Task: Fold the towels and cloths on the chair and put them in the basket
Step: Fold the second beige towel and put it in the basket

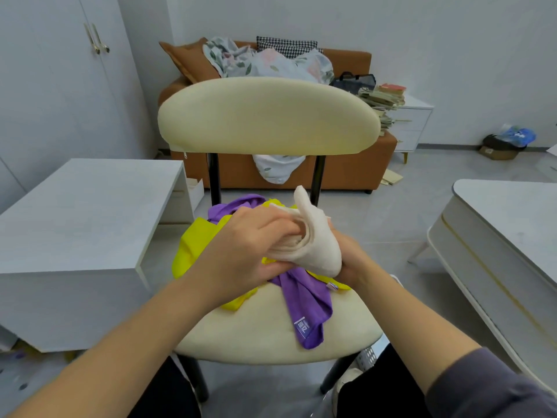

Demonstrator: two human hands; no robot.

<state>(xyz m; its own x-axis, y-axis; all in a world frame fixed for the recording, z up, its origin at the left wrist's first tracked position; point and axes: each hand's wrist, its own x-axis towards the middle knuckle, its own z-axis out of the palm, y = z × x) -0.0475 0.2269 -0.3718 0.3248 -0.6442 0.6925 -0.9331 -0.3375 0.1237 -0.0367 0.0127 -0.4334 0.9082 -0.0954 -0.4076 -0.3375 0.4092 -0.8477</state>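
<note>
A folded cream towel (316, 245) is held above the cream chair seat (271, 330). My left hand (244, 251) grips its layered edge from the left, fingers curled into the folds. My right hand (349, 263) holds it from below on the right, mostly hidden by the towel. Under my hands a yellow cloth (193, 248) and a purple cloth (304, 306) lie crumpled on the seat. A grey perforated basket edge (368, 357) shows below the seat's right front.
A white desk (81, 224) stands close on the left, and a white low table (506, 236) on the right. Behind the chair back (265, 116) is a brown sofa (346, 173) with bedding. Books are stacked on a white cabinet (413, 122).
</note>
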